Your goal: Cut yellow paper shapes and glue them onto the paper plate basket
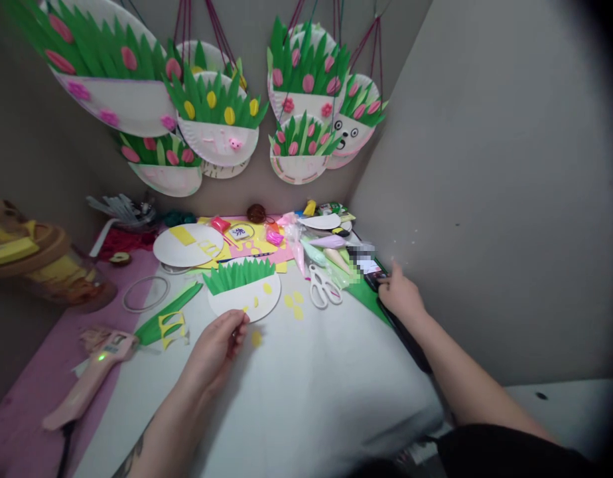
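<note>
My left hand point(217, 342) rests on the white table, fingers pinched together at the near edge of a paper plate point(247, 302) topped with green paper grass; what the fingertips hold is too small to name. Small yellow paper ovals point(292, 303) lie scattered beside the plate. My right hand point(399, 292) reaches to the right, its fingers curled and a fingertip touching the screen of a phone point(373, 271) lying by the wall.
White scissors point(324, 287) lie right of the plate. A pink glue gun point(95, 372) lies at the left with green and yellow scraps point(168, 318) and a tape ring point(146, 293). Another plate point(187, 244) and craft supplies sit behind. Finished plate baskets point(214, 116) hang above.
</note>
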Demonstrator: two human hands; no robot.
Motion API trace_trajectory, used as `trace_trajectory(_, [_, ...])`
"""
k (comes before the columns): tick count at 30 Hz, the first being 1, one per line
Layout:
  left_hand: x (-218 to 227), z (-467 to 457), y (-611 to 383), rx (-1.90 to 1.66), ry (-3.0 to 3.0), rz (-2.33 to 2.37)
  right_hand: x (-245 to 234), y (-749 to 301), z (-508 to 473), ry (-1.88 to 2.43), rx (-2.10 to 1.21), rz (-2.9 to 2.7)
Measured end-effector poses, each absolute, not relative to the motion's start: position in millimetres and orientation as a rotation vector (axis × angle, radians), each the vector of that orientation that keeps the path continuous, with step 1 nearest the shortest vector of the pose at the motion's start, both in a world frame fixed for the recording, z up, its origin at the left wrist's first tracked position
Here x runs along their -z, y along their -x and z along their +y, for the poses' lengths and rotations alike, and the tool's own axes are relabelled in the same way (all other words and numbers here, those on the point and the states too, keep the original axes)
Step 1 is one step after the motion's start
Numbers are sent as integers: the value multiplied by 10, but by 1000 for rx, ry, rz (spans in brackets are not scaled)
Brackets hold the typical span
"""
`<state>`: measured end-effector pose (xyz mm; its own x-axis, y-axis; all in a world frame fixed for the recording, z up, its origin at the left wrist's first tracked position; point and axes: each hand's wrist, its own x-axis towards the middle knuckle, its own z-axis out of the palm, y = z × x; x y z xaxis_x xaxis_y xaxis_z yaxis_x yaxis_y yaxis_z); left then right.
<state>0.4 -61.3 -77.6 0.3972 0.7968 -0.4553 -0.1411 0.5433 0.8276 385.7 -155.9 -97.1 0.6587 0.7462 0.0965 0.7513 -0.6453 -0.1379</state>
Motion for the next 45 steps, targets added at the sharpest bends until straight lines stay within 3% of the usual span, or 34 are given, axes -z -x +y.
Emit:
trace_trajectory(5, [777,-628,-34,-673,-866,1020,775,-3521,-1721,2389,165,-1227])
trace_trajectory(11, [734,-744,-123,-677,-1230,1098,666,-2362,-1547,1668,-652,-1526])
trace_trajectory(15, [722,-801,-158,-696,-1466,1071,769,-1772,-1383,1351,-798,-1546])
trace_trajectory(33, [857,-895,-153,-518,-2140,1064,1014,-1696,-1349,1330,-800,-1395])
trace_trajectory(45, [866,-848,-141,-590,-1958,1077,1013,-1766,-1328,1335,-842,-1251])
